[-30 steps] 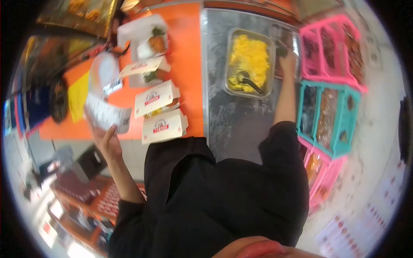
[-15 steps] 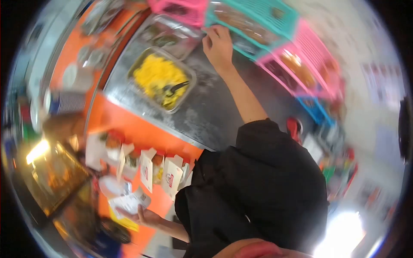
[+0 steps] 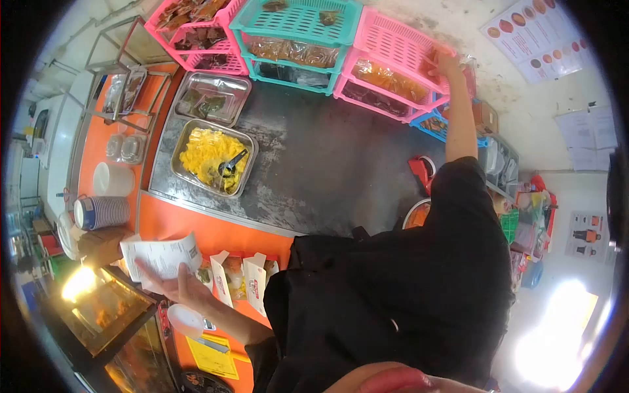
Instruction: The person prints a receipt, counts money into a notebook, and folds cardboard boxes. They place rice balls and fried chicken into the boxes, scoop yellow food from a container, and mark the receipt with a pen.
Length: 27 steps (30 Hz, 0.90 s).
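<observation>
Left hand: the left hand [image 3: 175,286] is lying palm up, fingers curled under a white printed paper slip [image 3: 162,255] and pinching it with the thumb.
Paper slip: it is hanging just above the left palm, over the orange worktop [image 3: 196,230], with its far edge pointing away from the body.
Right hand: the right hand [image 3: 447,64] is reaching far out at full arm's length and touching the rim of a pink plastic basket [image 3: 400,49]; whether the fingers are closing on anything, I cannot tell.
Beside the left hand: open white cardboard food boxes with red logos [image 3: 244,275] are sitting just to its right, and a stack of blue-banded cups [image 3: 101,212] is standing beyond the slip.
Between the hands: a steel tray of yellow food [image 3: 213,157] with a black scoop in it is resting on the grey worktop [image 3: 327,157].
Near the right hand: a teal plastic basket [image 3: 298,23] is sitting to its left, next to the pink one.
</observation>
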Available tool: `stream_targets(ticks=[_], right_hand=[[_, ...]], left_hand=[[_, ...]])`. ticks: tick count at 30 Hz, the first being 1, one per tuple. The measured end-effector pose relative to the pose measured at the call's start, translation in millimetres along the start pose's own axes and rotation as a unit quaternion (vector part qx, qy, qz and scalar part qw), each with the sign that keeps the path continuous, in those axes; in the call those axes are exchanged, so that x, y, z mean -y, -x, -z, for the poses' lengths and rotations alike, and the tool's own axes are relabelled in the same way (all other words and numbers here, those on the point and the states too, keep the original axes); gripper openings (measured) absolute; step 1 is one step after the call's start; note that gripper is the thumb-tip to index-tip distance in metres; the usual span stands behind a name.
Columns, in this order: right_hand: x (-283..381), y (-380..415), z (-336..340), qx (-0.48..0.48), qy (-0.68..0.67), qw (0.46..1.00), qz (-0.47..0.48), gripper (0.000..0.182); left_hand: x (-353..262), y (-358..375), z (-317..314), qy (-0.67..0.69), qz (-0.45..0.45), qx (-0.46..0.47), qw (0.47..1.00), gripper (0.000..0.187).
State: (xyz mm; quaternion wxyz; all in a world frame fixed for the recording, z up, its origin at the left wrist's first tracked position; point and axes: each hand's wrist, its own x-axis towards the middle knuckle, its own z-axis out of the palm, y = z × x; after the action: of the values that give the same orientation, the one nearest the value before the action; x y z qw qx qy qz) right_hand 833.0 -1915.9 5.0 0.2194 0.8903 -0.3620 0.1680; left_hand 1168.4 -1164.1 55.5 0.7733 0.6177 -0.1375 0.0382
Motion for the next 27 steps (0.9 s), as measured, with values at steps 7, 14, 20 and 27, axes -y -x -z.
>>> stream_targets(ticks=[7, 14, 20, 27], right_hand=[[13.2, -12.7, 42.3, 0.171, -0.329, 0.925, -0.086, 0.051], [383.3, 179.8, 227.0, 0.529, -0.543, 0.639, 0.127, 0.037], [580.1, 376.2, 177.1, 0.646, -0.668, 0.367, 0.042, 0.024], [663.0, 454.2, 180.6, 0.470, -0.767, 0.434, -0.058, 0.035]], left_hand=[[-21.5, 29.8, 44.7, 0.019, -0.017, -0.018, 1.000, 0.096], [-70.3, 132.1, 184.3, 0.039, -0.054, -0.146, 0.987, 0.092], [-96.7, 208.3, 227.4, 0.056, -0.030, -0.190, 0.980, 0.096], [-106.5, 263.8, 249.2, 0.099, 0.022, -0.189, 0.977, 0.102]])
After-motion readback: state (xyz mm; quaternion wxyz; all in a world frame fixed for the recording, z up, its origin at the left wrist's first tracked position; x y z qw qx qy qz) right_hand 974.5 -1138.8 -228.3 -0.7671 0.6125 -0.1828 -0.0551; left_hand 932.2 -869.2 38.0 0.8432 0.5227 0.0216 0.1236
